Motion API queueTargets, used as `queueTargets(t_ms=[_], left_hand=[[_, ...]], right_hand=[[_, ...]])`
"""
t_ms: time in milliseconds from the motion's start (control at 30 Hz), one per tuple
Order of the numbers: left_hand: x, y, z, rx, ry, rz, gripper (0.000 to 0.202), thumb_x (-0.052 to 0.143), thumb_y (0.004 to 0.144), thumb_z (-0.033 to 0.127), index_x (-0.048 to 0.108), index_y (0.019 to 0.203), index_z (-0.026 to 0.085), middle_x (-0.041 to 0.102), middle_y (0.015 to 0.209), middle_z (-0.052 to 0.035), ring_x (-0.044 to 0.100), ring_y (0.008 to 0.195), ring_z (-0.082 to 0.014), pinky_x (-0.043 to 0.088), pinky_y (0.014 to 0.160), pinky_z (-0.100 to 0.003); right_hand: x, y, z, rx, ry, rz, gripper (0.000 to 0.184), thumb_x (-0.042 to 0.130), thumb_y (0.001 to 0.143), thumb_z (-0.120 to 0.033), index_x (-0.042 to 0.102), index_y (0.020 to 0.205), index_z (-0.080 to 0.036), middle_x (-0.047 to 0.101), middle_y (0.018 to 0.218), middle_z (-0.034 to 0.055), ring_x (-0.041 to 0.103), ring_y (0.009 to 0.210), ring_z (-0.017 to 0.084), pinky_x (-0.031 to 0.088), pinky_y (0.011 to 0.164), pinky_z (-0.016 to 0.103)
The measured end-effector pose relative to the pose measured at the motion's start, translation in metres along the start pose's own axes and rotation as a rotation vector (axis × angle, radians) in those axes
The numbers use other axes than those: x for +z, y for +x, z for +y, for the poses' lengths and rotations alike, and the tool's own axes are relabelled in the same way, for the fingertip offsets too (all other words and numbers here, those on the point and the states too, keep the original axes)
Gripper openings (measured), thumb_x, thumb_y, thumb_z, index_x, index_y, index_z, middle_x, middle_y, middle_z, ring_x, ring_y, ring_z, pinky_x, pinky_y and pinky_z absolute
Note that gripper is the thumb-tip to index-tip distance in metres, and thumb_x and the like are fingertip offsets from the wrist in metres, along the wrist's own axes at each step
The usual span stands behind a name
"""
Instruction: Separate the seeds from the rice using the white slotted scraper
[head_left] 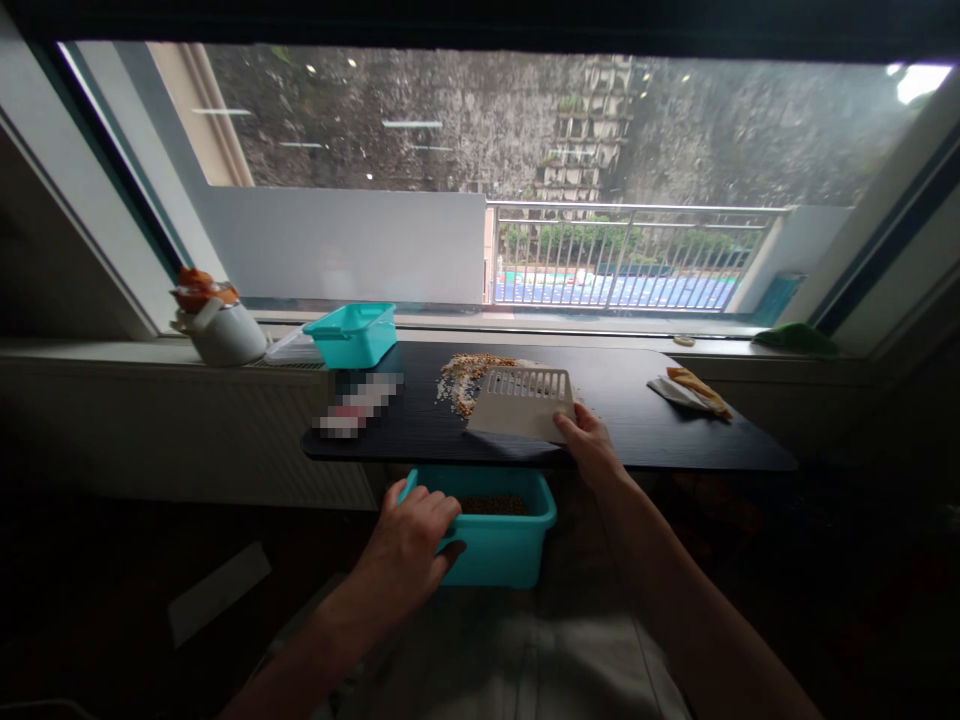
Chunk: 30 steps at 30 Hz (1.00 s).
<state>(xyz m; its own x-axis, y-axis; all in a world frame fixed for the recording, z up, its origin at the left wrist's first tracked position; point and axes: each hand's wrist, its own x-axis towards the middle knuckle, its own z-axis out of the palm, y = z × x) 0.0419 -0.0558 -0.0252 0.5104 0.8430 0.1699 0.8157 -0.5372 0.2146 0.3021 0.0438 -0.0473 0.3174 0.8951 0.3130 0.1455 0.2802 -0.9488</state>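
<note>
Window: a wide window (pixel 480 150) fills the background, with a rock wall and a metal railing (pixel 622 255) outside.
Table: a dark table (pixel 660 440) stands against the sill, its near edge facing the person.
Bin: a teal plastic bin (pixel 499 545) is held just under the table's near edge, directly below the scraper, its open top up. Brown grain shows inside it.
Second bin: a matching teal tub (pixel 352 335) sits at the back left of the table.
Pot: a white pot (pixel 221 330) with something orange on top rests on the sill, far left.
Scraper: a flat pale scraper (pixel 521 405) lies on the table near the middle. Its long axis runs left to right, parallel to the table edge. Its slotted edge points away, toward the window.
Left hand: the left hand (pixel 412 545) is clamped on the bin's left rim, fingers curled over the edge.
Right hand: the right hand (pixel 592 445) pinches the scraper's near right corner, fingers closed on it.
Grain: a loose pile of grain (pixel 465 378) lies on the table, touching the scraper's far left edge. It is beyond the scraper, so the scraper sits between grain and bin. The right hand is the nearer one.
Napkin: a white napkin (pixel 690 390) with a piece of food lies at the right, well apart.
Cloth: a green cloth (pixel 795 340) rests on the sill, far right.
</note>
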Motion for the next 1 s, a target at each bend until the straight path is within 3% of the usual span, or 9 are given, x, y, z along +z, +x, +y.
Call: queueTargets(t_ms=[233,467,667,800,1000], left_hand=[[-0.002,-0.001,-0.002,0.008,-0.013,0.002,0.01,0.066,0.081,0.017,0.058,0.087,0.02,0.064,0.086,-0.0008,0.058,0.091,-0.0242,0.029,0.103,-0.054],[-0.006,-0.007,-0.024,0.036,-0.039,-0.02,0.015,0.068,0.08,0.018,0.058,0.089,0.022,0.064,0.088,0.0014,0.058,0.092,-0.0229,0.029,0.104,-0.054],[-0.007,-0.012,-0.032,0.012,-0.055,-0.018,0.016,0.07,0.08,0.018,0.058,0.09,0.022,0.065,0.089,0.001,0.059,0.094,-0.0238,0.03,0.104,-0.054],[-0.007,-0.008,-0.024,0.005,-0.057,-0.025,0.014,0.069,0.08,0.02,0.059,0.088,0.021,0.066,0.089,0.0004,0.058,0.095,-0.0242,0.03,0.104,-0.054],[-0.007,-0.004,-0.005,-0.008,-0.033,-0.018,0.011,0.065,0.08,0.016,0.058,0.086,0.021,0.065,0.088,-0.0002,0.058,0.092,-0.0235,0.031,0.102,-0.052]], right_hand=[[0.011,0.005,0.0,0.107,0.098,-0.043,0.037,0.061,0.065,-0.041,0.061,0.095,-0.018,0.07,0.084,0.0053,0.065,0.075,0.023,0.055,0.068,0.037],[0.037,0.006,-0.001,0.114,0.126,-0.141,0.035,0.065,0.061,-0.037,0.063,0.09,-0.018,0.07,0.082,0.0035,0.064,0.077,0.021,0.052,0.073,0.034],[0.016,-0.014,-0.013,0.136,0.116,-0.256,0.033,0.069,0.06,-0.031,0.068,0.089,-0.017,0.071,0.085,0.0033,0.064,0.079,0.022,0.05,0.074,0.033],[0.004,-0.02,-0.018,0.13,0.105,-0.163,0.036,0.067,0.063,-0.036,0.066,0.094,-0.017,0.071,0.084,0.0039,0.064,0.077,0.021,0.05,0.071,0.033],[0.019,-0.021,-0.007,0.09,0.025,-0.03,0.034,0.063,0.064,-0.038,0.063,0.09,-0.016,0.069,0.074,0.0045,0.064,0.07,0.022,0.051,0.066,0.034]])
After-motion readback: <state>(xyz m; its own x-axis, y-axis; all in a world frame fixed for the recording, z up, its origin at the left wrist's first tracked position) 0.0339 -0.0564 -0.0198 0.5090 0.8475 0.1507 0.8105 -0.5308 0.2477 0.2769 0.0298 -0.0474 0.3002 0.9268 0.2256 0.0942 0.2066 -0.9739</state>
